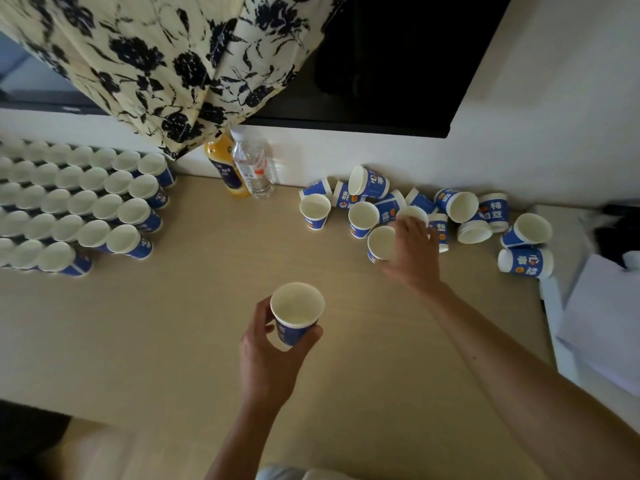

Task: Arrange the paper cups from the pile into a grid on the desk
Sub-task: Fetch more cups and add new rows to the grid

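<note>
My left hand (pixel 268 355) grips a blue-and-white paper cup (pixel 296 313) upright above the middle of the wooden desk (pixel 180 334). My right hand (pixel 412 252) reaches into the pile of loose cups (pixel 453 206) at the back right and curls round one upright cup (pixel 381 242) at the pile's near edge. Some cups in the pile stand, others lie on their sides. A grid of upright cups (pixel 69 206) in several rows fills the desk's left side.
An orange juice bottle (pixel 223 168) and a clear water bottle (pixel 252 166) stand at the back wall between grid and pile. A flowered curtain (pixel 156 64) hangs above. White papers (pixel 602 320) and a dark object (pixel 620 233) lie beyond the desk's right edge.
</note>
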`<state>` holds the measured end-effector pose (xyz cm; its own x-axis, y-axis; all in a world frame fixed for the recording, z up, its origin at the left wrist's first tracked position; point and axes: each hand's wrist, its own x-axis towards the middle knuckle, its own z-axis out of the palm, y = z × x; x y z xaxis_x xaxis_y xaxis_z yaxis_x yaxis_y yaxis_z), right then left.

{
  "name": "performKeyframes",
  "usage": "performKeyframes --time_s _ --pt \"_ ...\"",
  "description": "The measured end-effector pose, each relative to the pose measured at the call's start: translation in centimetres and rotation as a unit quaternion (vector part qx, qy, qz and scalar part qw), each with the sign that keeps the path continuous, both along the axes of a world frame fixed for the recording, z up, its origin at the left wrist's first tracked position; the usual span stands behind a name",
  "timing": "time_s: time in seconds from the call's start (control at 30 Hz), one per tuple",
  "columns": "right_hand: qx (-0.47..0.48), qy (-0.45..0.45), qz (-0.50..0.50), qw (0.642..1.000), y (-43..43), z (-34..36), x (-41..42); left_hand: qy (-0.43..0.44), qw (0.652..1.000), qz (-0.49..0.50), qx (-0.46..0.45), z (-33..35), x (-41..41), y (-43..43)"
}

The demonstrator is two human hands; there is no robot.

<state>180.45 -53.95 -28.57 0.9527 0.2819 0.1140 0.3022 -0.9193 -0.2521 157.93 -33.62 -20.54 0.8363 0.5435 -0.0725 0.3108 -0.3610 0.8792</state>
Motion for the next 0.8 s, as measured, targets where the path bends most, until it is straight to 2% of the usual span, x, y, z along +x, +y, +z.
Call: performKeyframes --time_s 0.13,0.3,0.43,0.57,0.8 --pt "0.212 0.062 -0.028 0.975 -1.3 2.1 -4.8 0.001 1.000 0.015 -0.017 0.3 -0.9 -0.6" --pt "0.348 0.135 -0.074 0.925 -1.7 4.5 -10.7 -0.015 0.999 0.038 -0.034 1.2 -3.3 -1.4" --pt "0.392 0.162 -0.059 0.904 -0.2 5.9 -14.1 -0.030 0.997 0.059 -0.041 1.5 -5.4 -1.5" --pt "0.432 0.146 -0.032 0.889 2.9 7.6 -17.1 -0.050 0.994 0.077 -0.052 2.0 -7.4 0.0" --pt "0.491 0.127 -0.015 0.862 12.1 10.3 -23.5 -0.096 0.990 0.083 -0.063 4.3 -11.8 7.8"
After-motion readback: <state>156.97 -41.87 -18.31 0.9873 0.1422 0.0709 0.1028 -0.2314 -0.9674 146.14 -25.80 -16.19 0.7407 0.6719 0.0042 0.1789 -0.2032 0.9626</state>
